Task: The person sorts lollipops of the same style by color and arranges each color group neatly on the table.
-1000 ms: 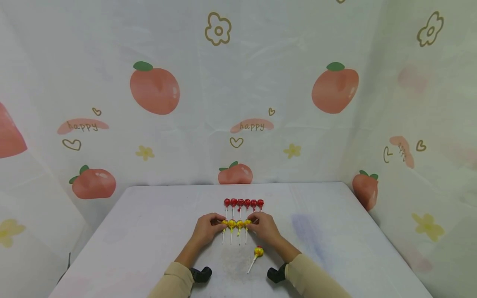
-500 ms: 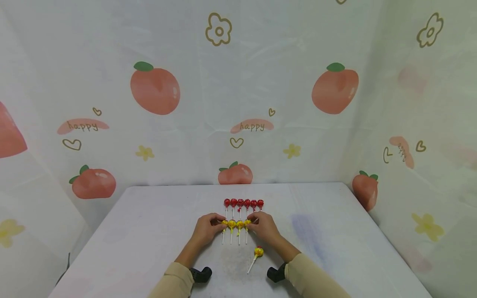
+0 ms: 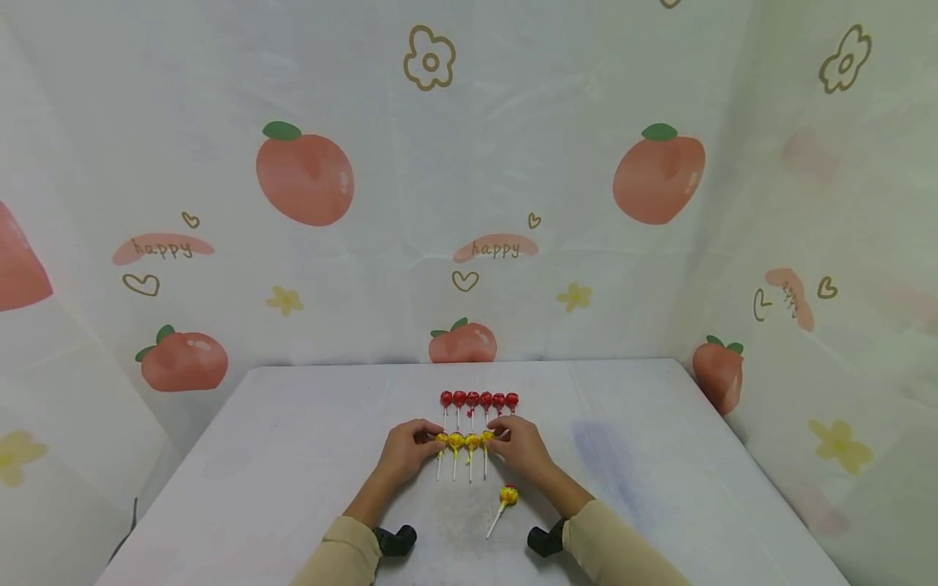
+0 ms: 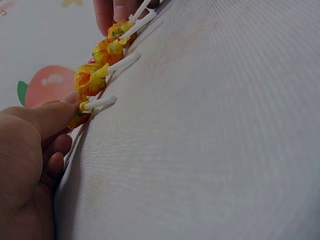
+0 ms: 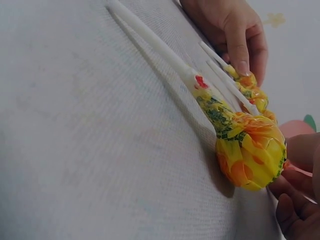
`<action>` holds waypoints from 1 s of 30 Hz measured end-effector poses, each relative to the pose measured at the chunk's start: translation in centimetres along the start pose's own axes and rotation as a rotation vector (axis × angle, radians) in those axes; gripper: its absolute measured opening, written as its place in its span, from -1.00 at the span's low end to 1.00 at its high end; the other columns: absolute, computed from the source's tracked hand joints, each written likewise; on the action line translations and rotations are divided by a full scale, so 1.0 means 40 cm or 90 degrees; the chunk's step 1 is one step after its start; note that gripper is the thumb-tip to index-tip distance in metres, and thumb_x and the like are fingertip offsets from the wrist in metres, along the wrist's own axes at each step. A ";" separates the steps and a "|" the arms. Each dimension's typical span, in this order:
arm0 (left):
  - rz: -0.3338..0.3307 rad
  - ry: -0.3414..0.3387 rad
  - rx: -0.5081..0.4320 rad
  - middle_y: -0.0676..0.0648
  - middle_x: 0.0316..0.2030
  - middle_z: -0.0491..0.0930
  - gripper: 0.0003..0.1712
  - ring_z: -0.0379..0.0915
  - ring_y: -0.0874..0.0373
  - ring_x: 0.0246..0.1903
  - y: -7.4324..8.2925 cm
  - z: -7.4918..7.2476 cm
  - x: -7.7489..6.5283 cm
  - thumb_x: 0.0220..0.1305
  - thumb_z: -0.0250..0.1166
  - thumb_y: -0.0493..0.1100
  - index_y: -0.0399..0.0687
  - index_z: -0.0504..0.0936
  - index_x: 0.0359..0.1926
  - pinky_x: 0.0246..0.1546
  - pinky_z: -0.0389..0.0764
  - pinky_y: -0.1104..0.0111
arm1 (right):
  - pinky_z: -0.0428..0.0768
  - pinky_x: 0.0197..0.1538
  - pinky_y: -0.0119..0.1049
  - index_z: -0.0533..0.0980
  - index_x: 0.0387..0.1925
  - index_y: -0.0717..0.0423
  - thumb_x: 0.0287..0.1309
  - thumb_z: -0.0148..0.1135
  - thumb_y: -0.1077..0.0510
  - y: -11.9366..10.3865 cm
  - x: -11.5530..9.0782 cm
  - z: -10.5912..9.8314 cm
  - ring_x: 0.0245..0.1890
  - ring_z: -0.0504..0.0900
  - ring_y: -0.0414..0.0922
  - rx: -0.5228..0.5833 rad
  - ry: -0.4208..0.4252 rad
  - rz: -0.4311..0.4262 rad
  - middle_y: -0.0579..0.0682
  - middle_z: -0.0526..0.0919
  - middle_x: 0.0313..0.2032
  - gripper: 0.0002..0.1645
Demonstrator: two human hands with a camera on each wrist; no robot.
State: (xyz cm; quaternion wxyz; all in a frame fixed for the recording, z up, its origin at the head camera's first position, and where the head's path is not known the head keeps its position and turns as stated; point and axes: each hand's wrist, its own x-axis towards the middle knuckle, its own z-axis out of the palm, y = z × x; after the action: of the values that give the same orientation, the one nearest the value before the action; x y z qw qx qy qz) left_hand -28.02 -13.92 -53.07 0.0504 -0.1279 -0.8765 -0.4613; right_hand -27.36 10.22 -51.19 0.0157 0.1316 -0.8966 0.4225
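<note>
Several yellow-wrapped lollipops lie side by side in a row, white sticks toward the person, with two middle ones such as this yellow lollipop between the hands. My left hand pinches the head of the leftmost yellow lollipop between thumb and fingers. At the row's other end my right hand holds the rightmost yellow lollipop by its head. Nearer the person, a loose yellow lollipop with a red top lies aslant; it looms large in the right wrist view and partly covers the right hand there.
Just beyond the yellow row, several red lollipops form a straight row, some sticks partly behind the right hand. Everything lies on a white cloth-covered table. A white curtain printed with fruit stands behind and at the sides.
</note>
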 end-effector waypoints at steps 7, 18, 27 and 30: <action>0.002 0.004 -0.001 0.09 -0.37 0.57 -0.82 0.39 0.15 -0.37 0.003 -0.002 -0.002 0.15 0.43 -0.17 0.00 0.73 -0.18 -0.33 0.49 0.37 | 0.61 -0.24 -0.32 0.62 -0.07 0.15 0.12 0.39 0.18 -0.001 0.000 -0.001 -0.31 0.56 -0.14 0.008 0.001 0.005 -0.11 0.59 -0.32 -0.69; -0.013 -0.001 0.002 0.10 -0.36 0.57 -0.82 0.39 0.15 -0.36 0.005 -0.001 0.001 0.16 0.43 -0.17 0.03 0.73 -0.17 -0.32 0.50 0.35 | 0.59 -0.30 -0.35 0.62 -0.08 0.15 0.18 0.35 0.17 -0.003 -0.010 -0.011 -0.34 0.54 -0.15 0.019 0.004 0.000 -0.11 0.59 -0.33 -0.73; -0.004 0.004 -0.005 0.09 -0.37 0.57 -0.82 0.40 0.16 -0.38 0.008 -0.001 -0.002 0.15 0.44 -0.19 -0.01 0.72 -0.19 -0.33 0.50 0.37 | 0.57 -0.35 -0.38 0.62 -0.09 0.09 0.16 0.37 0.11 0.001 -0.053 -0.026 -0.36 0.51 -0.15 0.024 -0.006 -0.009 -0.13 0.58 -0.34 -0.72; -0.002 0.007 -0.005 0.10 -0.37 0.58 -0.82 0.40 0.17 -0.38 0.006 0.000 -0.002 0.15 0.44 -0.18 0.00 0.72 -0.19 -0.33 0.51 0.38 | 0.56 -0.38 -0.38 0.62 -0.10 0.11 0.14 0.39 0.08 0.000 -0.076 -0.030 -0.38 0.49 -0.16 0.018 -0.019 -0.013 -0.13 0.57 -0.36 -0.69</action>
State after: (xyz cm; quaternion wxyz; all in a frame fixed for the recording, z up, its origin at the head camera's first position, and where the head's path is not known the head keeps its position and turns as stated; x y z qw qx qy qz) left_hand -27.87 -13.80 -52.91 0.0541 -0.1240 -0.8748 -0.4653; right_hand -24.52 11.82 -50.84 0.0052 0.1472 -0.8892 0.4331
